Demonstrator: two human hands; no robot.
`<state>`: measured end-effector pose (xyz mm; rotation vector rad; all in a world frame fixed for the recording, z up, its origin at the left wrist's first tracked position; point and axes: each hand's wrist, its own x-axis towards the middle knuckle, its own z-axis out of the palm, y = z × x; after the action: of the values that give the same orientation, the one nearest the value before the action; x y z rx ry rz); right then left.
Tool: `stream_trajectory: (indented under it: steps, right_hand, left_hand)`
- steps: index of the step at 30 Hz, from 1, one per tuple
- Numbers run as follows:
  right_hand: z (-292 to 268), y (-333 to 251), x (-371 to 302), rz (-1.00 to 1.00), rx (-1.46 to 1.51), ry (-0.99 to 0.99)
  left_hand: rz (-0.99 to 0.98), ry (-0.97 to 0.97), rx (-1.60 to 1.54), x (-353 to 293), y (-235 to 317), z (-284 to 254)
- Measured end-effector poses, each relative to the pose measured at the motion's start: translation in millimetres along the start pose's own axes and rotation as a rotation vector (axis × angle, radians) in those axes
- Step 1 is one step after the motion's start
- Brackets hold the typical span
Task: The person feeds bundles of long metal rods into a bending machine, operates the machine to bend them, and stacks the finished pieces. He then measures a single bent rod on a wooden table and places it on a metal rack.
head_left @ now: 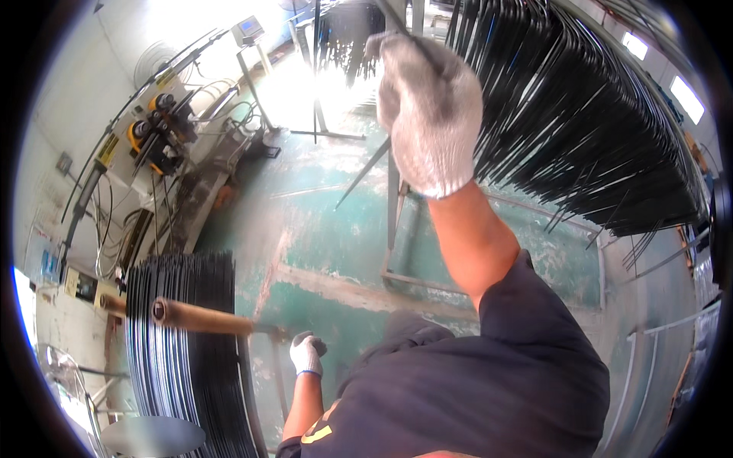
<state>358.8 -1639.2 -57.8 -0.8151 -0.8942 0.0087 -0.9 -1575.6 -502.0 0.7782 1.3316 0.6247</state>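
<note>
My right hand (434, 114), in a whitish knitted glove, is raised at the upper middle with its fingers closed round a long thin dark strip (364, 172). One end of the strip shows above the fist, and the other slants down to the left below it. Lower and to the left, my left hand (307, 353), gloved as well, hangs with curled fingers; nothing shows sticking out of it. It is nearest to a padded brown bar (205, 317) that lies across a bundle of black strips (179, 366).
Many long black strips (580, 114) hang densely on a rack at the upper right. A machine with black and orange rollers (158, 133) and cables stands at the left. Beyond it is a small screen on a stand (247, 29). A metal frame (391, 221) stands on the worn green floor (313, 244).
</note>
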Motion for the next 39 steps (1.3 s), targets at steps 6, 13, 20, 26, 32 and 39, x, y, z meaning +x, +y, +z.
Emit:
stream_trajectory:
  steps: [6,13,20,26,32,39]
  right_hand:
    - [45,23,101,-0.14,-0.127,0.121]
    - [57,40,227,-0.232,-0.093,0.164]
    - [48,38,303,-0.114,-0.516,-0.13]
    - [46,64,352,-0.03,-1.176,-0.072]
    - [59,87,396,-0.037,-1.825,0.097]
    - [61,141,468,-0.233,-2.399,0.302]
  left_hand:
    - [0.011,-0.129,0.108,94,30,37]
    - [0.031,-0.196,0.108,218,97,73]
    - [-0.032,-0.146,0.065,318,155,111]
    - [0.243,-0.619,0.806,442,145,169]
    - [-0.023,-0.72,0.522,469,262,239]
    - [-0.05,-0.69,0.405,575,315,216]
